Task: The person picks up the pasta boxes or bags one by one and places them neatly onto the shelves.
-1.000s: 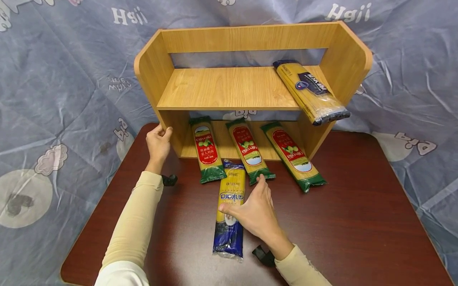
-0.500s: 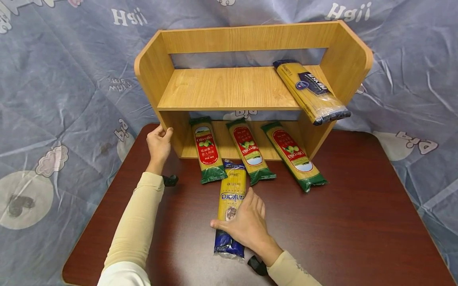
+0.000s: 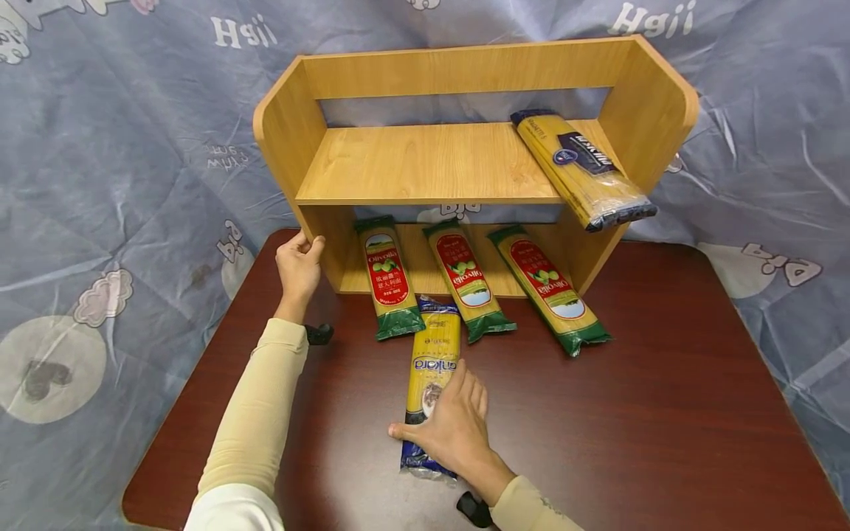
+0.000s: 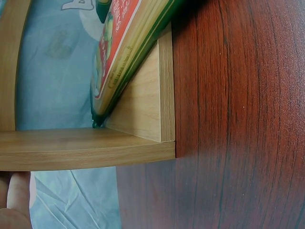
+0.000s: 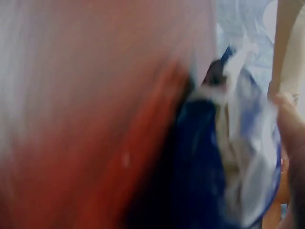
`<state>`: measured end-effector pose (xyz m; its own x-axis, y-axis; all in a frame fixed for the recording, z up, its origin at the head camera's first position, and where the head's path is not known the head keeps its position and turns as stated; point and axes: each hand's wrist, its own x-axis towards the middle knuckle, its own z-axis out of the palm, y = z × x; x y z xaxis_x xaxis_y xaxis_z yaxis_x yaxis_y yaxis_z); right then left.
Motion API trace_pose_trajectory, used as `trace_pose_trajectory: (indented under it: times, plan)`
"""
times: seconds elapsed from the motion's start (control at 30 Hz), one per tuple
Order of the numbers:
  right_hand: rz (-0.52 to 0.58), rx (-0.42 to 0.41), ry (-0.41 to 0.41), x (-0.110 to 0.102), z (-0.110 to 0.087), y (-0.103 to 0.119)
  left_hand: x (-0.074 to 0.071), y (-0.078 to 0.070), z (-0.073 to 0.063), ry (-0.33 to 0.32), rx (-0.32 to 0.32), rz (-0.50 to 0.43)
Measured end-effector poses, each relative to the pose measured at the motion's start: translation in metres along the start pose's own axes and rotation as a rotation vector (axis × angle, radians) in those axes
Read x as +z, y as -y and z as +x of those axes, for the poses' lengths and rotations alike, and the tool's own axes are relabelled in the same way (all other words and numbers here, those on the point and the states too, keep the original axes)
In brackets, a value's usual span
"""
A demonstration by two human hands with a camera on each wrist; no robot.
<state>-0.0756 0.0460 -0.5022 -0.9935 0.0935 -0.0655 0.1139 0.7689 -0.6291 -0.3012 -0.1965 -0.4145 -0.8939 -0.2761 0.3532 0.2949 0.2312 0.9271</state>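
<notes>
My left hand (image 3: 299, 269) is at the left side panel of a wooden shelf unit (image 3: 428, 166). In the left wrist view its fingers (image 4: 19, 191) touch the panel's outer side; the fingertips are hidden. My right hand (image 3: 453, 431) spreads over the lower half of a yellow and blue spaghetti packet (image 3: 434, 341) flat on the table. The thumb extends past the packet's left edge and the fingers lie along its right side. The right wrist view is blurred, with the packet's blue end (image 5: 200, 157) close to the hand.
Three green-ended spaghetti packets, left (image 3: 388, 276), middle (image 3: 468, 280) and right (image 3: 547, 287), lean out of the lower shelf onto the dark red table (image 3: 664, 413). Another spaghetti packet (image 3: 584, 169) slants over the upper shelf's front edge. A patterned blue cloth (image 3: 133, 184) hangs behind.
My right hand has moved down and left, from beside the middle green-ended packet to over the lower part of the blue and yellow packet. The left hand stays at the panel.
</notes>
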Motion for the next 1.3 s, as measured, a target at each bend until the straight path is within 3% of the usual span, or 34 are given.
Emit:
trace_pose_trajectory:
  times: [0.27,0.5,0.73,1.07,1.3]
  plan:
    - [-0.071,-0.047,-0.025,0.014,-0.001,-0.006,0.001,0.004,0.002,-0.005,0.003,-0.014]
    - [-0.111,-0.102,-0.032,0.015,-0.003,-0.007,0.002,0.033,0.015,-0.009,-0.009,-0.001]
    - [-0.116,-0.104,0.002,0.008,-0.005,-0.011,0.001,-0.001,0.001,0.013,0.026,-0.02]
    - [-0.124,-0.069,-0.055,-0.004,-0.011,-0.02,0.003,-0.001,0.0,0.012,0.014,-0.007]
    - [-0.152,0.001,-0.012,-0.014,-0.011,-0.02,0.002,-0.001,-0.001,0.003,-0.013,-0.005]
